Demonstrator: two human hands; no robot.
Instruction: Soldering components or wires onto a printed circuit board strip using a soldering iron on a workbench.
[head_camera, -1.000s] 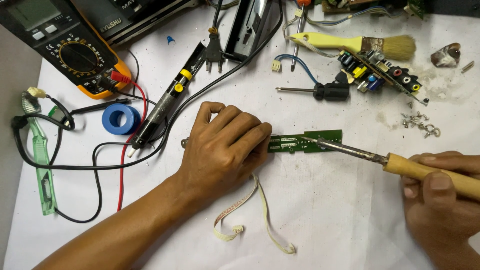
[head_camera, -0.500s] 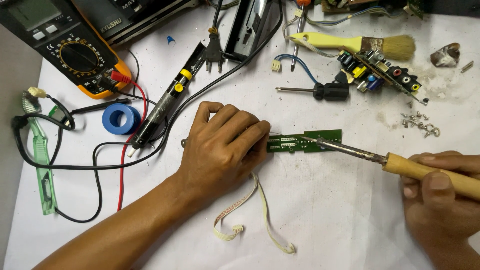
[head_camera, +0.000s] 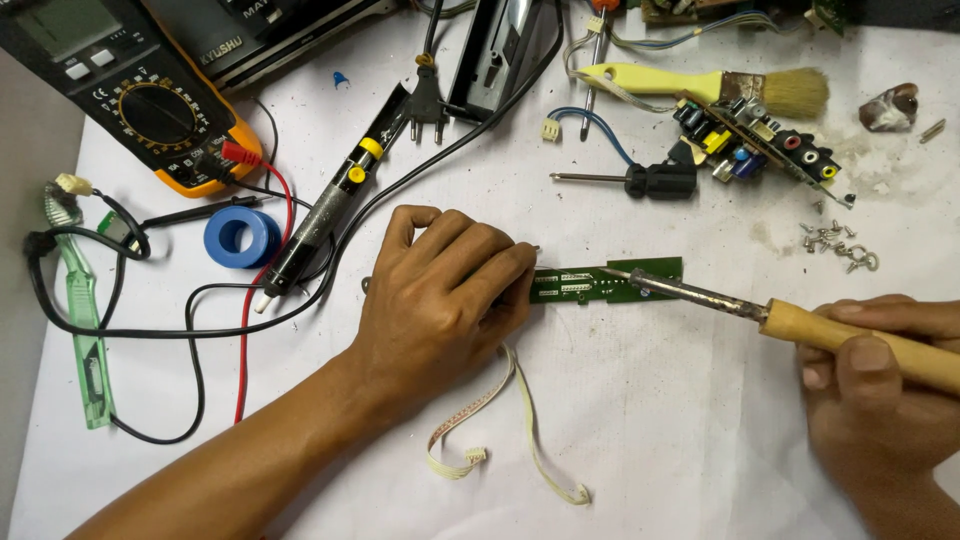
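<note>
- Around the white sheet (head_camera: 640, 420) lies clutter: a multimeter (head_camera: 140, 100) with red and black leads at upper left, a blue tape roll (head_camera: 240, 237) beside a black desoldering pump (head_camera: 330, 205), and a green toothbrush (head_camera: 85, 330) tangled in black cable at the left edge.
- Up top sit a plug (head_camera: 428, 100), a small black-handled screwdriver (head_camera: 625, 180), a yellow-handled brush (head_camera: 700, 88), a second board (head_camera: 760, 140) crowded with coloured parts, and loose screws (head_camera: 835, 245) to the right.
- A pale ribbon cable (head_camera: 500, 420) curls just below the left hand, near the board.
- Nothing blocks the board's right half; its left end is hidden under fingers.
- The board (head_camera: 610, 282) is a narrow green strip with white markings, flat near the sheet's middle.
- The left hand (head_camera: 440, 300) presses palm-down, fingertips pinning the board's left end.
- The right hand (head_camera: 880, 390) is clenched around the wooden handle of a soldering iron (head_camera: 800, 322), whose dull metal tip touches the board's right part.
</note>
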